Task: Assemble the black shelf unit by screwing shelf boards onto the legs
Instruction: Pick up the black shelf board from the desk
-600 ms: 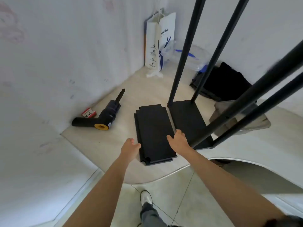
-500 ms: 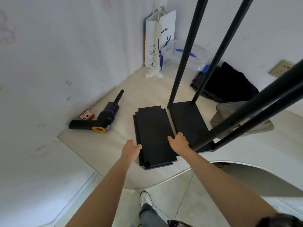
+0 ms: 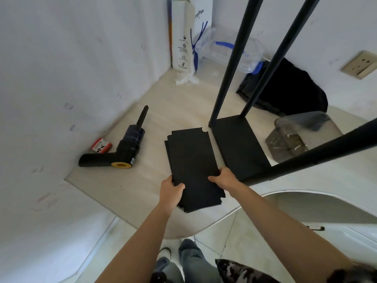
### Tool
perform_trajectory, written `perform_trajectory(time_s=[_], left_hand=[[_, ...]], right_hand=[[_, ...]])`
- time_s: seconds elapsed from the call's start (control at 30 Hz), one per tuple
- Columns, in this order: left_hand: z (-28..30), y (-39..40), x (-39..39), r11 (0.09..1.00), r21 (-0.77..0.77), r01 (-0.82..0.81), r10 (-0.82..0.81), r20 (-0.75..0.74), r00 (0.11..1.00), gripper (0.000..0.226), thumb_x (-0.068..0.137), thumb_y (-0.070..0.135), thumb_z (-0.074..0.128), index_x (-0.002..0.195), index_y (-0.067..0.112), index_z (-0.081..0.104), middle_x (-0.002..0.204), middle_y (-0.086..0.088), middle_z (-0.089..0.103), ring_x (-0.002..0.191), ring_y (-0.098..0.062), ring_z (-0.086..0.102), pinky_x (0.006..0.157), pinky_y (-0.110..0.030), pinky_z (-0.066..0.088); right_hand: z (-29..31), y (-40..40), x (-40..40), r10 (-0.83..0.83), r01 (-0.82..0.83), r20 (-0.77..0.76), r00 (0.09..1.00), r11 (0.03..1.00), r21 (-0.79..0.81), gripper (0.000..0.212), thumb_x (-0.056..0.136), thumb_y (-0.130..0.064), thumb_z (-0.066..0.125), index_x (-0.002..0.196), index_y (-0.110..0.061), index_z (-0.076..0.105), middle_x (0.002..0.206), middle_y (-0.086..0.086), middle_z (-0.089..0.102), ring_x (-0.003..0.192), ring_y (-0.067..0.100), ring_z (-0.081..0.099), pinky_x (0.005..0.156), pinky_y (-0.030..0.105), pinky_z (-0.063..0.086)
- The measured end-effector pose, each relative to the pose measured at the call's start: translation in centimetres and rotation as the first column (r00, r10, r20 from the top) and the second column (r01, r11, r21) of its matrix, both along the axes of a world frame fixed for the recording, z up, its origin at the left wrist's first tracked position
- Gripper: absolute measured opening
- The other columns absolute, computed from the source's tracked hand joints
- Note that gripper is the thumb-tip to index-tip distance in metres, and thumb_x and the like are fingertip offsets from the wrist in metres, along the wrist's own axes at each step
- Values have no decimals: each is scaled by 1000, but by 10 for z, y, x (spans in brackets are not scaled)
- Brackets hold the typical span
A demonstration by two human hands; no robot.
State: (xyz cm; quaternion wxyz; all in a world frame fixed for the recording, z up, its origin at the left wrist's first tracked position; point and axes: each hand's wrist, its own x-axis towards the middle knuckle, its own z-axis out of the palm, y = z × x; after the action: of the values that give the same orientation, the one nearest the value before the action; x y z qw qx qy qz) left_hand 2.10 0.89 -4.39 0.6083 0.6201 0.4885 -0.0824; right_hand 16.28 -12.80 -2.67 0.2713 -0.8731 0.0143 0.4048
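Black and yellow, the electric screwdriver (image 3: pixel 124 148) lies unused at the table's (image 3: pixel 142 186) left. Left hand (image 3: pixel 171 193) and right hand (image 3: pixel 224 178) each grip a near edge of the loose shelf boards (image 3: pixel 193 166), fingers curled, beside the shelf unit (image 3: pixel 238 148). Picking a board looks underway; next it needs lifting up between the legs (image 3: pixel 234 60).

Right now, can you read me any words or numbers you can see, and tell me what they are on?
"coffee": on the white paper bag in the corner.
Small print and round signs lower on the same bag: too small to read.
Label on the little red and white box beside the electric screwdriver: too blurred to read.
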Motion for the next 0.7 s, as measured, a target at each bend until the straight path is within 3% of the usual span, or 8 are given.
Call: perform_trajectory(time_s=[0.17,0.3,0.5,0.6,0.7], left_hand=[[6,5,-5,998,-54,-33,34,13,999,53,71,20,63,124,17,65,121,-11,62,103,-29,64,83,-38,54],[0,11,-12,998,-36,-43,44,23,999,55,64,28,61,119,22,66,120,-10,64,101,-26,65,94,-45,55],[13,22,-10,998,-22,-66,67,52,996,45,80,29,65,125,25,62,127,-10,59,105,-27,65,97,-49,55],[29,24,-12,998,-6,-62,62,88,994,24,96,21,61,120,25,57,127,-9,60,109,-28,63,98,-48,55],[28,27,-14,993,-58,-99,103,68,992,39,103,28,56,141,22,49,134,-6,58,116,-28,60,103,-50,52]], right_hand=[[2,-1,-7,-105,108,-64,992,994,33,49,90,-17,69,132,-5,48,126,13,57,113,28,57,98,43,50],[8,1,-20,-232,256,-183,955,959,120,48,95,-19,63,138,-15,42,129,8,53,111,25,54,87,40,50],[16,10,-32,-224,264,-211,952,947,185,54,99,-32,55,148,-35,33,138,2,50,116,25,55,91,48,53],[20,11,-36,-185,234,-210,960,942,239,52,102,-34,49,149,-38,30,138,-1,49,118,25,54,97,50,51],[23,12,-42,-183,246,-233,955,927,283,50,103,-31,47,149,-38,30,138,-3,49,117,23,53,95,47,51]])
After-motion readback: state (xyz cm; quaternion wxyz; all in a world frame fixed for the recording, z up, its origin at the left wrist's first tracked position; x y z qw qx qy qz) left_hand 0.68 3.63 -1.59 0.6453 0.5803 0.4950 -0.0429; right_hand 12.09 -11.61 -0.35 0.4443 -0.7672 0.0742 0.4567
